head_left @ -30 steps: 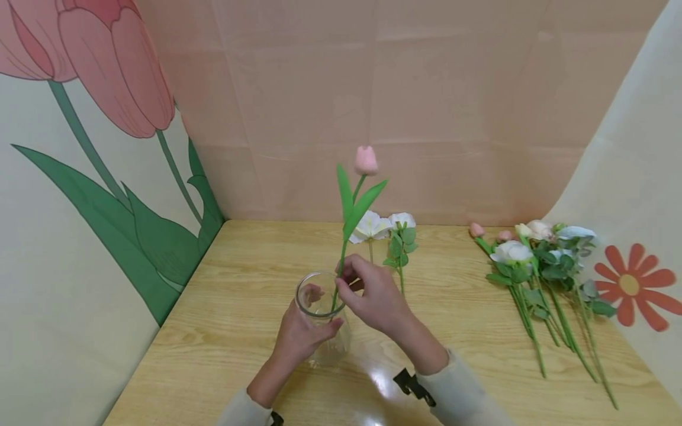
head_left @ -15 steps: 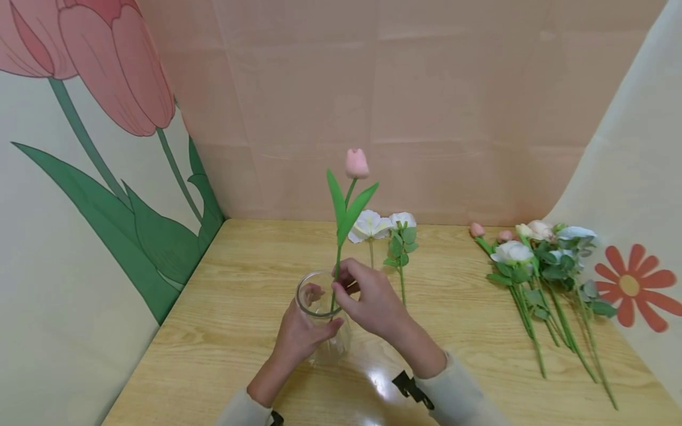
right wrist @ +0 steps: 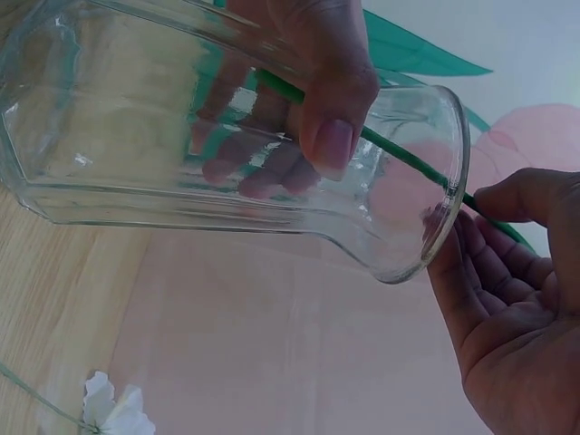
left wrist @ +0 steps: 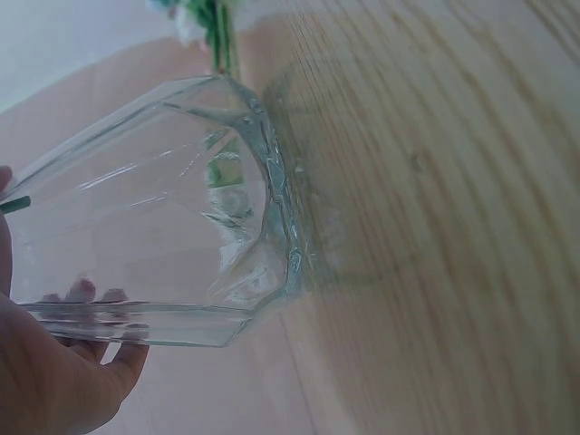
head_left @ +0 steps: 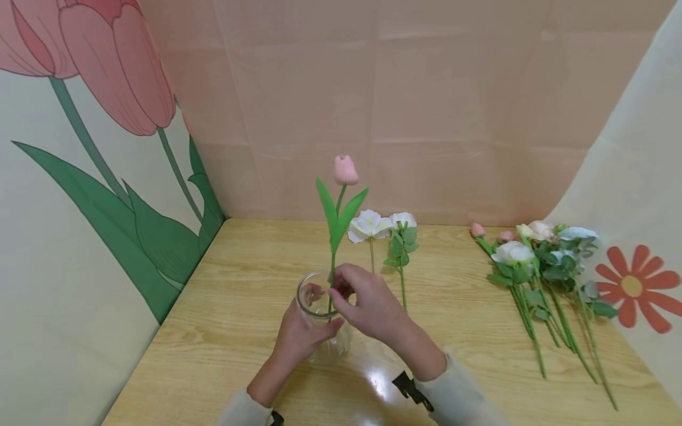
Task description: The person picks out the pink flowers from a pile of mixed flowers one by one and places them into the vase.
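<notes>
A person's left hand (head_left: 300, 332) curls around a clear glass vase (right wrist: 109, 136) at the near middle of a wood-grain table (head_left: 224, 307). The right hand (head_left: 375, 303) pinches a pink tulip (head_left: 334, 238) by its green stem (right wrist: 403, 158), bloom up, lower end inside the vase. Two white flowers (head_left: 370, 226) lie beyond; a mixed bunch (head_left: 554, 272) lies right.

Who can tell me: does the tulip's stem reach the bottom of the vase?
No, the left wrist view shows the green stem ending well short of the base of the glass vase.
</notes>
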{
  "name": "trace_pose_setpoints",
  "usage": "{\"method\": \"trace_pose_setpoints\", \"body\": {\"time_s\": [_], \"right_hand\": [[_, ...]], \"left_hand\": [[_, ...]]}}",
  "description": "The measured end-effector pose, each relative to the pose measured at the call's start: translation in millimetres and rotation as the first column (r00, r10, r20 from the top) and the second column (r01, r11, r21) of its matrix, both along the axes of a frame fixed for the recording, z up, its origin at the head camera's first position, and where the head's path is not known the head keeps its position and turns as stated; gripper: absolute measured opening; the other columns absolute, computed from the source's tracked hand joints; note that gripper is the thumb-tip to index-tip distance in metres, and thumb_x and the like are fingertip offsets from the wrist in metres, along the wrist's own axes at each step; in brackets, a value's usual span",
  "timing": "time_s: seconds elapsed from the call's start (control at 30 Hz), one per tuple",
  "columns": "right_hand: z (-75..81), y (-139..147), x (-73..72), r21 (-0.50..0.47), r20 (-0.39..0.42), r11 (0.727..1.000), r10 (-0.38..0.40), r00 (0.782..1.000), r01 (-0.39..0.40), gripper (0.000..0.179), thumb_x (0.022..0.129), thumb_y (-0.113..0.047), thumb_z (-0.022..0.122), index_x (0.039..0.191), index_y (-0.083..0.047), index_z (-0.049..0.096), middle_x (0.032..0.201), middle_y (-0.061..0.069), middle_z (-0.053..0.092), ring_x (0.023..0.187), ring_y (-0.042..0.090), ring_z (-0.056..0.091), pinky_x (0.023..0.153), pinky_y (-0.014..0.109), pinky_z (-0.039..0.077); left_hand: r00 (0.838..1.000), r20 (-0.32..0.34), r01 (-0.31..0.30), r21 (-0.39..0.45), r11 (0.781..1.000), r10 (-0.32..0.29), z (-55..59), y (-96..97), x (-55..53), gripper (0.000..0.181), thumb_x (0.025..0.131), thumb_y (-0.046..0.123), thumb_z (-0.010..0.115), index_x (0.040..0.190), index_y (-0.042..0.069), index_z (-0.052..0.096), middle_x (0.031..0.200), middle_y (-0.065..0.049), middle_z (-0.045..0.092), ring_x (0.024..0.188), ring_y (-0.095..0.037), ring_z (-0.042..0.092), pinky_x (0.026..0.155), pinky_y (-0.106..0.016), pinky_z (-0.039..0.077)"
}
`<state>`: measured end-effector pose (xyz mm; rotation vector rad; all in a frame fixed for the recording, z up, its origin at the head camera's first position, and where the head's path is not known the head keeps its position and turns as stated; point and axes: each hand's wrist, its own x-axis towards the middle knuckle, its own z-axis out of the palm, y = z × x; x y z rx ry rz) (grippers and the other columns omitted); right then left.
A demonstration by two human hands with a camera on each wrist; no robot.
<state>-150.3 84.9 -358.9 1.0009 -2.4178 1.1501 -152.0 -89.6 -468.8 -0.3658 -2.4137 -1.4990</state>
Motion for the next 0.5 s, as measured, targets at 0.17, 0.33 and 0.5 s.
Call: {"method": "trace_pose_setpoints", "body": {"time_s": [0.17, 0.33, 0.5], "right_hand": [[-0.4, -0.6, 1.4, 0.022, -0.031, 1.0, -0.001, 1.0, 0.002, 0.01, 0.091, -0.002, 0.069, 0.097, -0.007, 0.064, 0.087, -0.001, 0.066, 0.076, 0.007, 0.065, 0.068, 0.02, 0.057], [-0.4, -1.1, 3.5, 0.061, -0.062, 0.998, 0.005, 0.998, -0.001, 0.011, 0.09, -0.003, 0.071, 0.097, -0.007, 0.062, 0.089, 0.001, 0.065, 0.078, 0.009, 0.066, 0.069, 0.021, 0.058], [-1.9, -1.5, 4.0, 0.096, -0.099, 0.995, 0.004, 0.995, 0.006, 0.013, 0.089, -0.003, 0.072, 0.097, -0.007, 0.062, 0.09, 0.001, 0.065, 0.079, 0.011, 0.066, 0.069, 0.022, 0.059]], "left_hand": [[1.0, -0.01, 0.004, -0.002, 1.0, -0.004, 0.4, 0.3, -1.1, 0.068, 0.072, 0.043, 0.088, 0.124, 0.017, 0.052, 0.124, -0.011, 0.066, 0.117, -0.03, 0.063, 0.097, -0.054, 0.051], [1.0, -0.019, 0.017, 0.0, 1.0, -0.017, 0.5, -0.3, -1.2, 0.063, 0.073, 0.038, 0.088, 0.121, 0.019, 0.052, 0.124, -0.008, 0.065, 0.119, -0.03, 0.062, 0.097, -0.055, 0.051], [1.0, -0.021, 0.016, -0.019, 1.0, -0.017, 0.8, -0.8, -0.5, 0.062, 0.073, 0.037, 0.088, 0.12, 0.021, 0.052, 0.124, -0.005, 0.065, 0.119, -0.03, 0.062, 0.097, -0.055, 0.051]]}}
